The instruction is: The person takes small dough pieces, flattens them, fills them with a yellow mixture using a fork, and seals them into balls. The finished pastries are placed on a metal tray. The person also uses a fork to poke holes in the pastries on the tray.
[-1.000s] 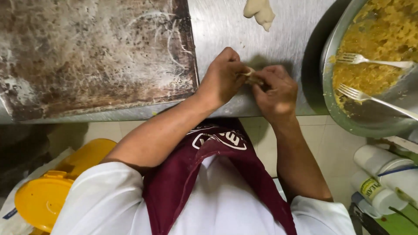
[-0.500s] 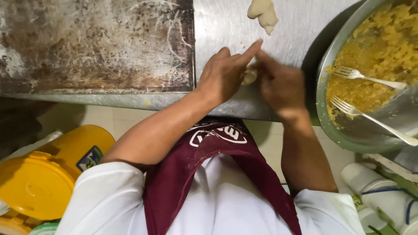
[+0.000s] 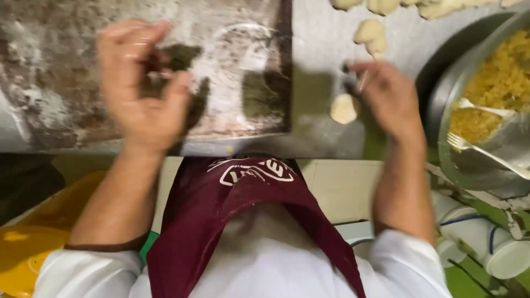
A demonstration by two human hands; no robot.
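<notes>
My left hand (image 3: 141, 88) hovers over the floured dark board (image 3: 243, 66), fingers curled loosely; it is blurred and I see nothing in it. Over the steel counter, my right hand (image 3: 389, 96) has its fingers spread, just right of a small filled dough piece (image 3: 343, 108) lying on the metal. The dough piece is free of both hands. Another shaped dough piece (image 3: 371, 34) lies further back, with more along the top edge.
A large metal bowl (image 3: 441, 138) of yellow filling with two forks (image 3: 486, 110) stands at the right. A yellow lidded tub (image 3: 27, 248) sits low at the left, white containers (image 3: 497, 243) low at the right. I wear a maroon apron (image 3: 248, 221).
My hands, which were pressed together on a dough piece, have parted. The piece now lies on the counter, and my left hand has swung left over the floured board.
</notes>
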